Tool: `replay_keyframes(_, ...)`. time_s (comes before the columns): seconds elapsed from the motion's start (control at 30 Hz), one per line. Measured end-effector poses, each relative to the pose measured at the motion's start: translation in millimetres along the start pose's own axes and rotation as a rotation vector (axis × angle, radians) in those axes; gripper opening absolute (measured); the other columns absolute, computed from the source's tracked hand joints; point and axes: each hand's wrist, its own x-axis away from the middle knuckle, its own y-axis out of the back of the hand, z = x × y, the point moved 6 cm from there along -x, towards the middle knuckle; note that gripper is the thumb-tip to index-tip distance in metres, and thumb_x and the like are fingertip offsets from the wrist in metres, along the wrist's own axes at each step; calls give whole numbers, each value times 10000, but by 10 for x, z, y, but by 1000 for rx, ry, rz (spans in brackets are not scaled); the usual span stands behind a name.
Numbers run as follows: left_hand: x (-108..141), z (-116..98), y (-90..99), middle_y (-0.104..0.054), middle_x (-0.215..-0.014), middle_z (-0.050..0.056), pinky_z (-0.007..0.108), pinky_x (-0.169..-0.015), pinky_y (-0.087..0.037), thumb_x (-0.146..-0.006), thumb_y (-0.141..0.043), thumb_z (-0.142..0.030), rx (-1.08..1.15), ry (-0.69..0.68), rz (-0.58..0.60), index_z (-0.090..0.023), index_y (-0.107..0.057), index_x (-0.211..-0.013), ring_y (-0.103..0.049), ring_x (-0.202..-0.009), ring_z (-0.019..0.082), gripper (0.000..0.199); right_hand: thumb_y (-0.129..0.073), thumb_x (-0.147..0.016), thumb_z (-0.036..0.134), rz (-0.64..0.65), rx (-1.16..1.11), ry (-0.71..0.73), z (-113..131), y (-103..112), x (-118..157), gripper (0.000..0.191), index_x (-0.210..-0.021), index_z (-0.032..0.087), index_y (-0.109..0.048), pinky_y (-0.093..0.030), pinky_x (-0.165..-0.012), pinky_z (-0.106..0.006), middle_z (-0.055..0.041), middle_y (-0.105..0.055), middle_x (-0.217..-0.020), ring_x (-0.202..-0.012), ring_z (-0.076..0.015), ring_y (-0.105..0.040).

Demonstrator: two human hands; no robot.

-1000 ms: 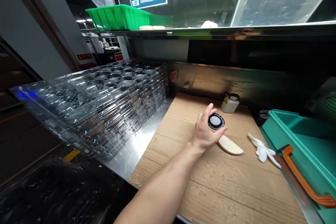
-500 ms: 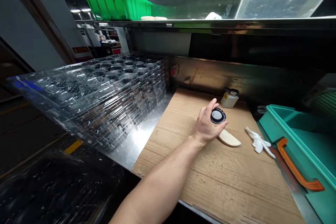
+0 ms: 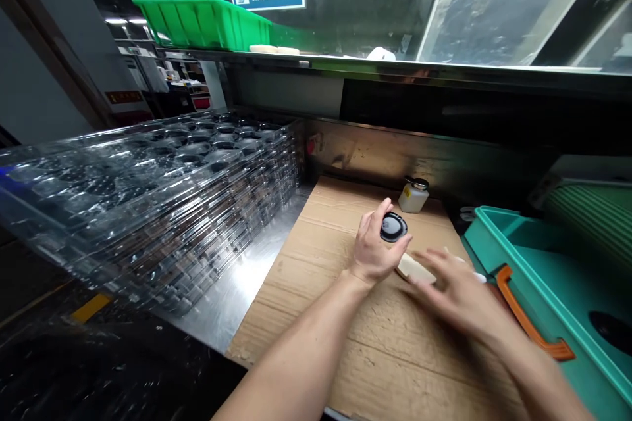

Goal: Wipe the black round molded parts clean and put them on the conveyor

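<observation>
My left hand (image 3: pixel 374 248) grips a round black part with a grey centre (image 3: pixel 394 227) by its rim, thumb on one side and fingers on the other, above the cardboard sheet (image 3: pixel 296 289). To its right, my right hand (image 3: pixel 457 286) is blurred, with fingers spread and nothing visible in them. It hovers by a cream-coloured pad (image 3: pixel 412 268) lying on the cardboard and partly hides it. A white cloth-like piece (image 3: pixel 478 277) shows only in part behind the right hand.
A small bottle with a black top (image 3: pixel 413 195) stands at the back of the cardboard. Clear plastic trays (image 3: pixel 197 210) are stacked at left. A teal bin with an orange handle (image 3: pixel 533 256) is at right, holding a dark round piece. Above, a green basket (image 3: pixel 197 25) sits on a metal shelf.
My right hand has come in from the right, over the pad. The left hand keeps its hold on the round black part. The view has shifted, and more of the teal bin shows.
</observation>
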Motion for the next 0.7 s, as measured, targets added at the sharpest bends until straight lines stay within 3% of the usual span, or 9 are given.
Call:
replay_keyframes(0.07,-14,169,-3,-540,-1316,93,355,-1033,-394,-820,-623,-355,164,220,-56,-252,-421,-1370,-509,-1191,226,594,-569,-845,480,43,15,12,22,-117,-48,416,-1221,303,-589,-417,-951,-445,-55,-607,-1211,-1101,-270,-542)
replay_keyframes(0.13,21,426,-31,-529,-1306,118,347,-903,-484,-877,-525,-404,379,538,-135,-237,-461,-1330,-588,-1071,226,487,-506,-890,440,31,5,-40,41,-177,-156,377,-1212,269,-598,-413,-933,-439,-62,-647,-1137,-1021,-258,-575)
replay_keyframes(0.2,102,656,-102,-545,-1255,138,342,-750,-531,-912,-442,-411,617,848,-197,-215,-485,-1279,-645,-894,207,419,-483,-908,428,-74,-44,-107,103,-145,-287,359,-1191,246,-606,-422,-912,-408,-65,-662,-1092,-979,-239,-585)
replay_keyframes(0.27,162,774,-189,-588,-1156,137,330,-673,-537,-930,-399,-384,856,1043,-206,-192,-504,-1216,-650,-780,182,361,-486,-913,422,-180,-102,-93,260,-103,-392,349,-1191,247,-603,-430,-900,-368,-64,-643,-1127,-1002,-223,-568)
replay_keyframes(0.4,197,784,-302,-648,-976,133,298,-687,-536,-930,-406,-356,1144,1167,-112,-137,-554,-1065,-647,-770,177,297,-442,-940,346,-136,-41,34,598,-199,-455,349,-1253,264,-572,-443,-843,-346,-83,-588,-1185,-976,-222,-520)
replay_keyframes(0.53,202,754,-338,-666,-947,105,310,-750,-535,-926,-431,-302,1149,1139,-69,-144,-570,-1015,-653,-809,176,228,-428,-939,313,-167,75,-25,598,-176,-378,344,-1234,243,-590,-434,-821,-363,-114,-580,-1125,-948,-241,-476)
replay_keyframes(0.63,227,728,-419,-672,-961,130,337,-776,-535,-932,-413,-317,1132,1161,34,-126,-583,-1000,-660,-845,201,264,-414,-944,310,-128,46,16,613,-128,-333,343,-1247,277,-572,-425,-842,-352,-98,-552,-1176,-975,-231,-463)
replay_keyframes(0.7,247,700,-472,-672,-978,150,349,-788,-535,-937,-396,-308,1118,1175,107,-101,-593,-1009,-661,-866,215,295,-406,-947,313,-134,59,-57,586,-78,-316,344,-1243,272,-576,-420,-844,-357,-108,-548,-1175,-988,-236,-457)
